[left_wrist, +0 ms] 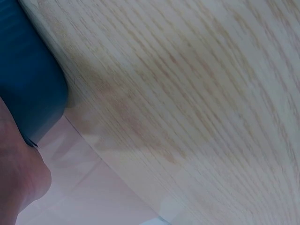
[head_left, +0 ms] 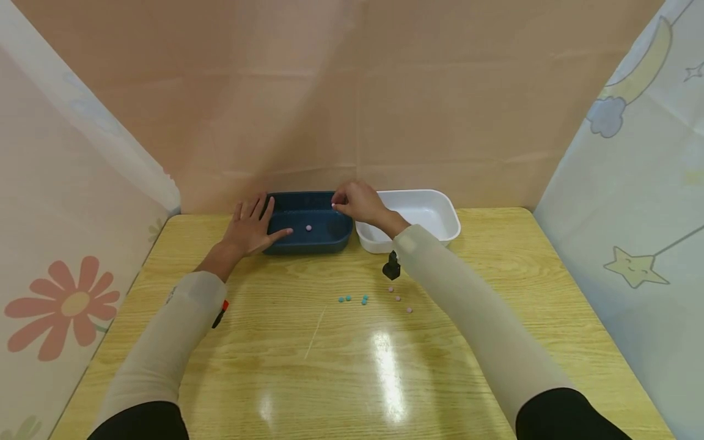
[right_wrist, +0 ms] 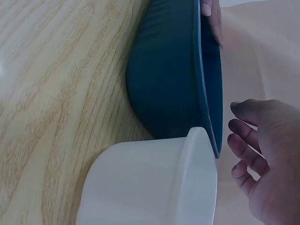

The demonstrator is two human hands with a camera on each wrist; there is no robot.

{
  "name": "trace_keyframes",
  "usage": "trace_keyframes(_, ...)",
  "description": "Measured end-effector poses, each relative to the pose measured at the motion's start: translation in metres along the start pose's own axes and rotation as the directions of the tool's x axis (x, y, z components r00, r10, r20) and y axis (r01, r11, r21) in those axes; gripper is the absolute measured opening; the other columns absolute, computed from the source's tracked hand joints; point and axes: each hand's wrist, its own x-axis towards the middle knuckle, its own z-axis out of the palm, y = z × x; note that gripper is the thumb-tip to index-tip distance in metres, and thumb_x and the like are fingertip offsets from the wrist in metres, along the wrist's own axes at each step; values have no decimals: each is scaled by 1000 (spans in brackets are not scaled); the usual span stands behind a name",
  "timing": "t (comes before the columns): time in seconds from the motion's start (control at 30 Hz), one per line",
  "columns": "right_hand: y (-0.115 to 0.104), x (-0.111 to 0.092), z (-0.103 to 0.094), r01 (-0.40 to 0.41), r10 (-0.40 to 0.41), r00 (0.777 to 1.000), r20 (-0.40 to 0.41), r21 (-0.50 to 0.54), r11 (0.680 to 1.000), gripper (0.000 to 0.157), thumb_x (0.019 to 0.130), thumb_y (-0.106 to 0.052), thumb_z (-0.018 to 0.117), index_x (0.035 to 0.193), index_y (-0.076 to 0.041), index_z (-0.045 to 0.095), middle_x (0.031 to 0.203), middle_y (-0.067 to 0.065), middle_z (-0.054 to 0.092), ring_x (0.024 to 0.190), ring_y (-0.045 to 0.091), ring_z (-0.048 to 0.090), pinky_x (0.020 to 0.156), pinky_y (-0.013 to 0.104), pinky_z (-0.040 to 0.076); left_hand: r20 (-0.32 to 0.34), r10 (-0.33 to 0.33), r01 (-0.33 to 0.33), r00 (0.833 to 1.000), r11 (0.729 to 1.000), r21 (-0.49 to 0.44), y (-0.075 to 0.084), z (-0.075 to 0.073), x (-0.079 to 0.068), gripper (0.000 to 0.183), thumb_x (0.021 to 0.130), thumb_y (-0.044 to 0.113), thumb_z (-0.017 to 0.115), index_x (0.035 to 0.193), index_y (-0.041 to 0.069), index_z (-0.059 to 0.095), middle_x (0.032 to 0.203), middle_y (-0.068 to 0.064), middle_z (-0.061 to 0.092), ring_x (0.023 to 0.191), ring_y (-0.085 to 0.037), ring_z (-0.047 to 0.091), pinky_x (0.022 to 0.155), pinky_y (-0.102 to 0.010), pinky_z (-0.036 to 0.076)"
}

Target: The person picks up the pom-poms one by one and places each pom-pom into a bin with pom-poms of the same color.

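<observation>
My left hand [head_left: 245, 231] rests with fingers spread on the left end of the dark blue tray [head_left: 308, 249]; the thumb reaches over its front rim. Inside that tray lies one small pink bead [head_left: 308, 228]. Above the tray's right end, my right hand [head_left: 359, 201] pinches what looks like another pink bead [head_left: 333, 205] between thumb and forefinger. The right wrist view shows the curled fingers of this hand beside the blue tray's rim [right_wrist: 200, 75], but no bead can be made out there. Only part of the left hand [left_wrist: 23, 173] enters the left wrist view.
A white tray [head_left: 452, 229] stands against the blue one, under my right wrist. On the wooden table [head_left: 264, 354], several turquoise beads [head_left: 348, 298] and 3 pink beads [head_left: 398, 298] lie in front of the trays. A brown backdrop [head_left: 440, 122] rises behind, with patterned panels at both sides.
</observation>
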Motion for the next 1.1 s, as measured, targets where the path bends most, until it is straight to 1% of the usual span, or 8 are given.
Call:
trace_keyframes(0.2,-1,0,1,-17,17,1000,-7,-14,1000,16,97,-18,78,107,-7,83,100,5,81,95,22,74,90,41,55,-1,2,-2,1000,1000,-8,1,0,0,108,101,82,30,170,6,-1,177,-20,-8,164,-39,-6,128,-64,-6)
trace_keyframes(0.37,-1,-1,0,-29,29,999,-13,-31,999,19,95,-18,78,110,-9,83,103,5,81,99,23,73,91,42,55,-1,-1,1,1000,1000,-7,1,-1,-1,107,101,82,30,171,6,-1,177,-19,-9,164,-38,-6,128,-64,-6)
trace_keyframes(0.67,1,-4,0,-47,47,999,-16,-13,999,20,95,-17,79,112,-7,83,106,6,81,101,25,73,92,44,55,-5,7,-7,1000,1000,-10,2,0,0,108,100,82,30,171,6,0,177,-20,-7,164,-39,-3,128,-65,-4)
trace_keyframes(0.83,2,-7,-4,-39,38,999,-15,-10,999,22,95,-17,80,114,-6,82,107,7,80,101,26,73,91,44,56,-11,6,-6,1000,1000,-7,1,2,1,109,100,83,30,171,6,0,177,-19,-7,164,-38,-3,128,-65,-3)
trace_keyframes(1.1,5,-13,-13,-21,21,1000,-11,-12,1000,27,95,-19,80,118,-5,81,110,8,79,98,23,72,87,41,56,0,5,-5,1000,1000,-13,3,-1,1,110,100,84,30,171,5,1,177,-19,-7,164,-38,-4,129,-64,-4)
